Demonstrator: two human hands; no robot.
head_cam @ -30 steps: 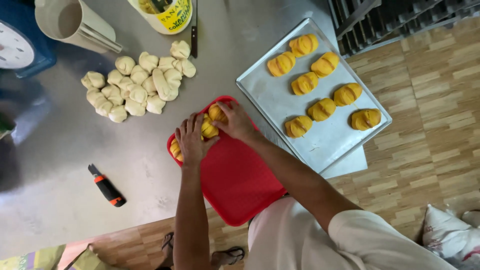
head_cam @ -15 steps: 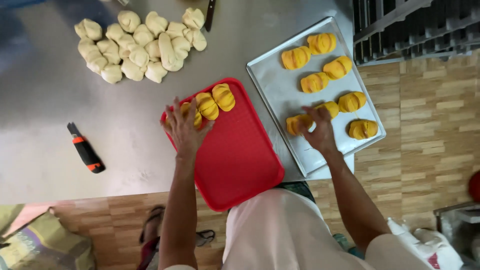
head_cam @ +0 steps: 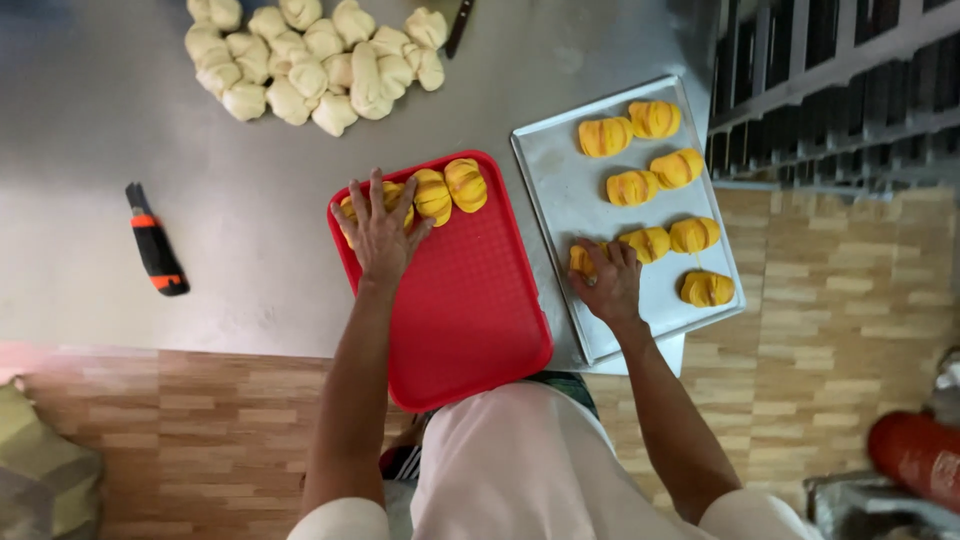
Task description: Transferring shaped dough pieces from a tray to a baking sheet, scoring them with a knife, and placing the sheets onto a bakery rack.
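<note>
Right hand [head_cam: 608, 285] fingers grip a yellow bun [head_cam: 583, 260] on the metal tray [head_cam: 560, 180]; left hand [head_cam: 380, 230] fingers lie spread over another bun [head_cam: 395, 195] on the red tray [head_cam: 470, 320]. Excess pressure would likely flatten the soft dough.

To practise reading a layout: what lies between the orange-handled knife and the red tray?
Nothing. In the head view, only bare grey table lies between the knife and the red tray. The white dough pile sits further back, off that line.

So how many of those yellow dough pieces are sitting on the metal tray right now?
7 on the metal tray: two at the far end, two mid-tray, two below those, one alone nearest the wooden floor. An eighth is under the right hand, mostly hidden.
</note>
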